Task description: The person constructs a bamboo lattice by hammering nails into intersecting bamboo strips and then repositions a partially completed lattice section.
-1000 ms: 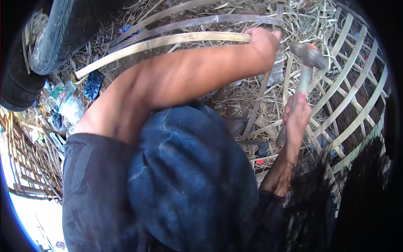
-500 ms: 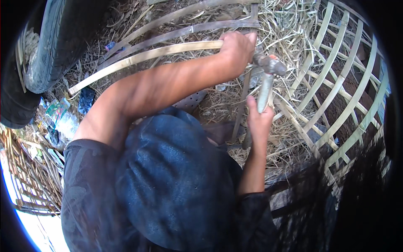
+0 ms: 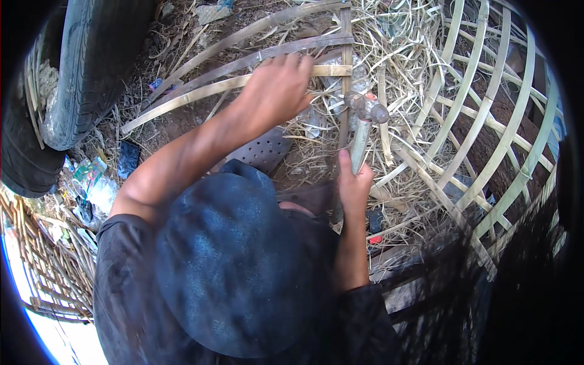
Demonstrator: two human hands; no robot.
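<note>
My left hand (image 3: 277, 88) is closed around a pale bamboo strip (image 3: 201, 92), a short way left of its right end. That end lies against a dark upright slat (image 3: 345, 131). My right hand (image 3: 354, 182) grips the pale handle of a hammer (image 3: 365, 108), thumb along the handle. The hammer's rusty metal head is up beside the slat, just below the strip's end. Two more curved strips, among them a greyish one (image 3: 280, 44), run above the pale one and meet the same slat.
An open bamboo lattice (image 3: 480, 115) curves along the right. Shavings (image 3: 401, 55) cover the ground near the slat. Tyres (image 3: 79, 73) stand at the upper left, above plastic litter (image 3: 97, 182) and a stack of sticks (image 3: 55, 261). A dark blue cap (image 3: 225, 261) fills the lower middle.
My left hand has slid left along the strip, away from the slat, uncovering the strip's end. The hammer and my right hand sit slightly further left and lower in the view, which has also shifted.
</note>
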